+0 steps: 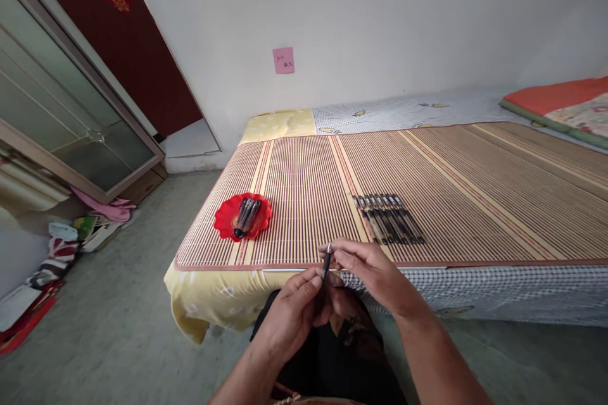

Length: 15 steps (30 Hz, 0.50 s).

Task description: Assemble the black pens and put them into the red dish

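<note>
Both my hands hold one black pen [327, 260] upright just in front of the bed's near edge. My left hand [295, 313] wraps round its lower part. My right hand [369, 272] pinches its upper end near the silver tip. A red flower-shaped dish [221, 217] with several black pens [247, 216] in it sits on the bamboo mat [304, 183] to the left. To the right, a row of several black pens [388, 219] lies side by side on the mat.
The bed carries a yellow sheet [213, 294] and checked cloth [498, 291] under the mat. A folded orange blanket [560, 104] lies at the far right. A pink note [284, 60] sticks on the wall. A glass cabinet [61, 114] and clutter [57, 247] stand at the left.
</note>
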### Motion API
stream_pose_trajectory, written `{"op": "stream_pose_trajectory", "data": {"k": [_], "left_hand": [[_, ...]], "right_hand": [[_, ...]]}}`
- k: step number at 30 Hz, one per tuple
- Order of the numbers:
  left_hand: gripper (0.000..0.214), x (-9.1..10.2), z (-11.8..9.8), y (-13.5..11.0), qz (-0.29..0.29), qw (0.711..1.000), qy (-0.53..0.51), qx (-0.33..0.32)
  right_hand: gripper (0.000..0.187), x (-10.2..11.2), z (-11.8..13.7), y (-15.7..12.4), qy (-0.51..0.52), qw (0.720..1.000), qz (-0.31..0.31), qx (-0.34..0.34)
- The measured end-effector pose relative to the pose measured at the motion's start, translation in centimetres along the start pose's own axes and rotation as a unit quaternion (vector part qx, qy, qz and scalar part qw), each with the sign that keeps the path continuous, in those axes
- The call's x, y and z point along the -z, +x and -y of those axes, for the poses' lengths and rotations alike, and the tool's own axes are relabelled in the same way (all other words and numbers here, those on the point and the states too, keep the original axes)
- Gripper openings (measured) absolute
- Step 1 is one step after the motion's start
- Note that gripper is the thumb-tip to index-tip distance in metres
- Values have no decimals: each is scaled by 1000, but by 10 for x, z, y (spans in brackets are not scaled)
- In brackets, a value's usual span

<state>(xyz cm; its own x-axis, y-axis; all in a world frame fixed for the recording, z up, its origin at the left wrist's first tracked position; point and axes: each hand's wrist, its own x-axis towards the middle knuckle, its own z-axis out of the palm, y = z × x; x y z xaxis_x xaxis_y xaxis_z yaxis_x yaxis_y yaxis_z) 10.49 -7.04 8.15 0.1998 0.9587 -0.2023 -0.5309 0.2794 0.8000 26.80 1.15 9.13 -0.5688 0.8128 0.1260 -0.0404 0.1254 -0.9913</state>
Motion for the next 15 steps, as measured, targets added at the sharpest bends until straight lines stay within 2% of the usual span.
{"op": "stream_pose_trajectory", "data": {"k": [4,6,11,15], "left_hand": [[29,2,2,1,6,1000,-22,-13],[29,3,4,1,11,999,-22,-24],[31,1,5,2,-6,998,-24,-50],[30,2,7,1,-13,999,-8,-41]], "right_hand": [[27,-8,1,-2,101,992,69,-23],[25,-12,1,-1,128,988,79,-19],[27,-19,0,1,122,992,45,0],[23,-16,-4,2,101,995,11,-10]]}}
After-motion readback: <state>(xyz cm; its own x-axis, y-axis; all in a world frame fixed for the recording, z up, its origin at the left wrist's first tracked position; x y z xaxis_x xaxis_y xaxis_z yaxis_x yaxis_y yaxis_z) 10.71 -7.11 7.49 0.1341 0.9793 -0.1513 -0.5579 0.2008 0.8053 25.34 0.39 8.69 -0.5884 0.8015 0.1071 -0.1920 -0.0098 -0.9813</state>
